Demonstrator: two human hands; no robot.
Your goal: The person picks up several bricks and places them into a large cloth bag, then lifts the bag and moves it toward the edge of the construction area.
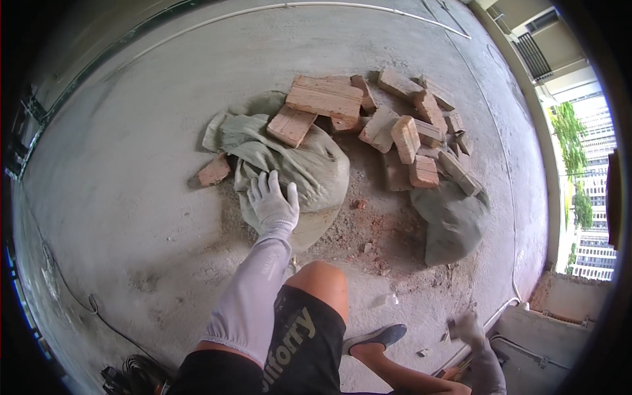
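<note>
My left hand (pixel 273 200), in a white glove with a grey sleeve above it, lies with fingers spread on a full, green-grey woven sack (pixel 316 173). Bricks rest on and behind the sack, among them a large one (pixel 323 98) and a smaller one (pixel 291 125) tilted against its top. At the lower right, my right hand (pixel 466 328), also gloved, is held low and away from the sack. Something small and dark shows at its fingers; blur hides what it is and how the fingers are set.
A heap of loose bricks (pixel 406 138) spreads right of the sack, beside a second grey-green sack (pixel 452 222). Rubble and dust (pixel 375 237) cover the concrete floor between them. One broken brick (pixel 214 170) lies left. A coiled black cable (pixel 140 373) is at the lower left.
</note>
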